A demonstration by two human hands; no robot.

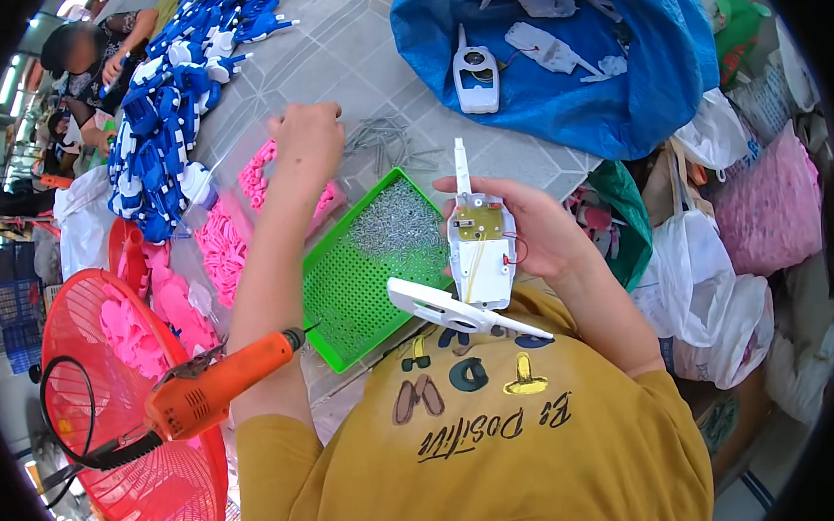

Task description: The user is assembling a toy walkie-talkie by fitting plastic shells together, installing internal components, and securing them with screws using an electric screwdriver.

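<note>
My right hand [533, 226] grips an open white plastic toy housing [485, 266], with a small circuit board [479, 221] and thin yellow and red wires inside. Below it, a second white shell half [452, 308] with a long pointed end rests slantwise against my shirt. My left hand [311, 143] is stretched forward over a clear tray of small pink parts [260, 174], beside loose metal rods [387, 147]. Its fingers curl downward, and what they hold, if anything, is hidden. Under the housing's left side stands a green perforated basket [335, 345] of small screws [391, 219].
An orange power screwdriver [221, 384] hangs at the left by red mesh baskets [151, 501] of pink parts. Blue-and-white toys [156, 133] are piled at the far left, near another person [96, 65]. A blue sack [560, 102] holds white housings; bags line the right.
</note>
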